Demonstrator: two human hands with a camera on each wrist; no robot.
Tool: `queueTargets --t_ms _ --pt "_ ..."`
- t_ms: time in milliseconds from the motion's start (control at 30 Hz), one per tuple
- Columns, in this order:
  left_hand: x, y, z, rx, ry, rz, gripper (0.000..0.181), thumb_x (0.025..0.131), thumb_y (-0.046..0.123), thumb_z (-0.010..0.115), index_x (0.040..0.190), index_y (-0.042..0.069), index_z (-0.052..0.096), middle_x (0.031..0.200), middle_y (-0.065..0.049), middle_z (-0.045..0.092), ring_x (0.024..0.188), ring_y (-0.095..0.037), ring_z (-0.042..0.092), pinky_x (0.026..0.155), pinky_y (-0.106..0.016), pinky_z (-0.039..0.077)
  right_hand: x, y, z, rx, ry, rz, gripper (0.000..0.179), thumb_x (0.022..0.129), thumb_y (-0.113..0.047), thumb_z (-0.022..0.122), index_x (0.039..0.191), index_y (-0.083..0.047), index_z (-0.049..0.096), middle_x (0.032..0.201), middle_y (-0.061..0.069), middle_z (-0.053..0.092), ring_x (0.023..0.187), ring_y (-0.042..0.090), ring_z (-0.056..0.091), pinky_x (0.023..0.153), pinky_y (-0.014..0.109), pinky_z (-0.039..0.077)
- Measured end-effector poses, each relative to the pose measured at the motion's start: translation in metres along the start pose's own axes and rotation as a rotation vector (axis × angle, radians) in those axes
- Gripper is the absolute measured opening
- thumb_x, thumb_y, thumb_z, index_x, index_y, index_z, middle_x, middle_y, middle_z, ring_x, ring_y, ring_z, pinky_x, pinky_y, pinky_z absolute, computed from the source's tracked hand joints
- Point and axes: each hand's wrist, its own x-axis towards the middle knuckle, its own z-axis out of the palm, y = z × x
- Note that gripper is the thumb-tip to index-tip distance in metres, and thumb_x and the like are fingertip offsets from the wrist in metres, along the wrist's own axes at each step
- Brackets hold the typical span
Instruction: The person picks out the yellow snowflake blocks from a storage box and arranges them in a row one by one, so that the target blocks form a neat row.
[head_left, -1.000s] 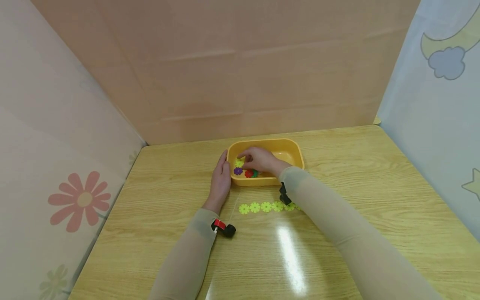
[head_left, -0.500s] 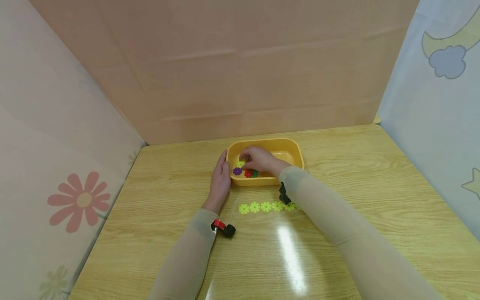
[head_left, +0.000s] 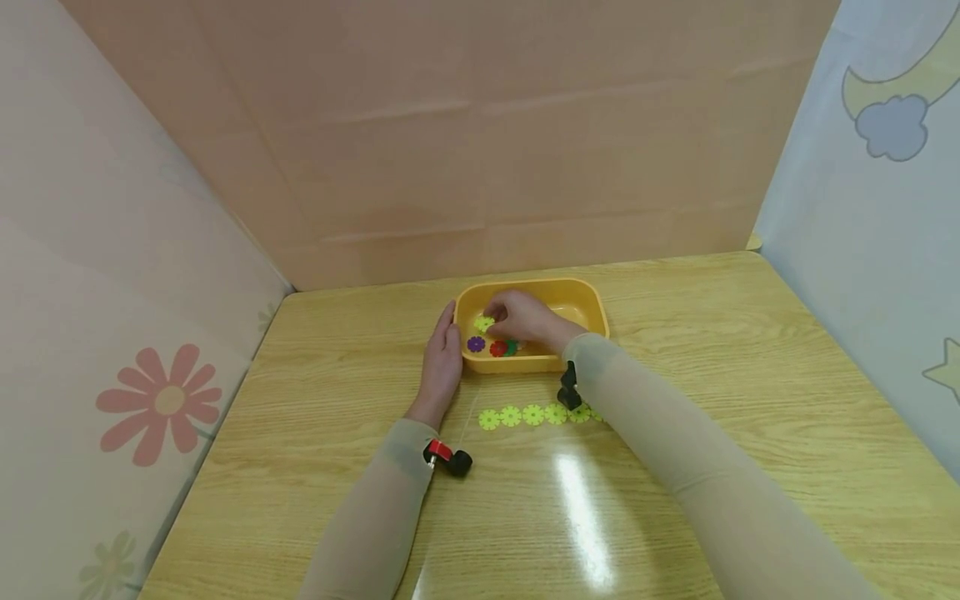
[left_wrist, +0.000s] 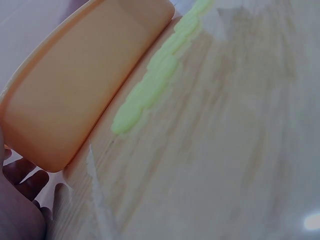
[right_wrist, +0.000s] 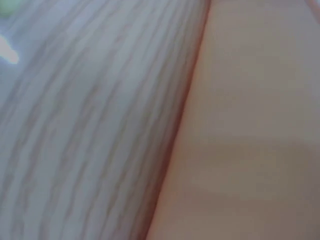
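A yellow-orange plastic bin (head_left: 577, 287) stands toward the back of the table. Inside it, my right hand (head_left: 521, 317) pinches a yellow-green snowflake disc (head_left: 482, 323) between thumb and fingertips. Below that disc lie a purple disc (head_left: 476, 343), a red disc (head_left: 498, 349) and a green disc (head_left: 511, 347) in the bin's near left part. My left hand (head_left: 441, 367) rests along the bin's left side with fingers extended. The left wrist view catches some of its fingers at the bin's corner (left_wrist: 55, 162). From the right wrist, only bin wall and table show, without the hand.
In front of the bin, a row of several yellow-green discs (head_left: 533, 415) lies on the wooden table (head_left: 337, 375); my right sleeve (head_left: 675, 442) covers its right end. A tan curtain (head_left: 480, 167) hangs behind, with printed panels at both sides.
My right hand's fingers have closed on the yellow-green disc, which has shifted slightly right and up from the purple one. The left hand and bin stay in place.
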Motion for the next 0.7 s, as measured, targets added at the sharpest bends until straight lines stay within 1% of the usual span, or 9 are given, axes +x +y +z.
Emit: queueTargets --t_ms 100,200,300,433,700 --pt "0.001 0.000 0.001 -0.008 -0.002 0.006 0.059 0.119 0.036 0.032 0.177 0.022 0.031 0.178 0.000 0.034 0.164 -0.023 0.030 0.134 -0.045 0.025 -0.002 0.000 -0.003 0.028 0.008 0.008 0.035 0.101 -0.015 0.082 0.132 0.000 0.074 0.119 0.013 0.076 0.108 0.027 0.070 0.102 0.042 0.060" --pt "0.002 -0.001 0.003 -0.008 0.000 0.002 0.059 0.119 0.036 0.032 0.177 0.022 0.031 0.179 0.000 0.034 0.164 -0.024 0.030 0.134 -0.045 0.025 -0.004 0.000 -0.006 0.021 0.016 0.003 0.035 0.102 -0.015 0.082 0.133 -0.001 0.074 0.119 0.012 0.076 0.108 0.027 0.070 0.101 0.042 0.060" --pt "0.002 -0.002 0.004 0.002 0.005 -0.006 0.059 0.119 0.036 0.032 0.176 0.023 0.032 0.178 0.000 0.035 0.165 -0.025 0.030 0.134 -0.046 0.025 -0.006 0.000 -0.008 0.006 0.028 -0.007 0.036 0.102 -0.016 0.082 0.134 -0.002 0.074 0.120 0.011 0.076 0.110 0.027 0.070 0.103 0.042 0.058" --pt "0.002 -0.002 0.005 0.015 0.008 -0.013 0.059 0.119 0.038 0.032 0.176 0.024 0.032 0.178 0.000 0.035 0.165 -0.025 0.030 0.134 -0.047 0.026 -0.011 -0.003 -0.013 0.013 0.041 -0.014 0.037 0.102 -0.016 0.082 0.135 -0.002 0.074 0.122 0.012 0.075 0.111 0.028 0.069 0.103 0.044 0.058" --pt "0.004 -0.004 0.003 0.007 0.003 0.014 0.060 0.119 0.036 0.031 0.177 0.018 0.030 0.179 -0.002 0.034 0.165 -0.026 0.029 0.135 -0.047 0.024 -0.026 -0.014 -0.031 -0.011 0.063 -0.043 0.036 0.102 -0.013 0.082 0.135 -0.002 0.075 0.113 0.010 0.073 0.102 0.028 0.064 0.094 0.042 0.057"
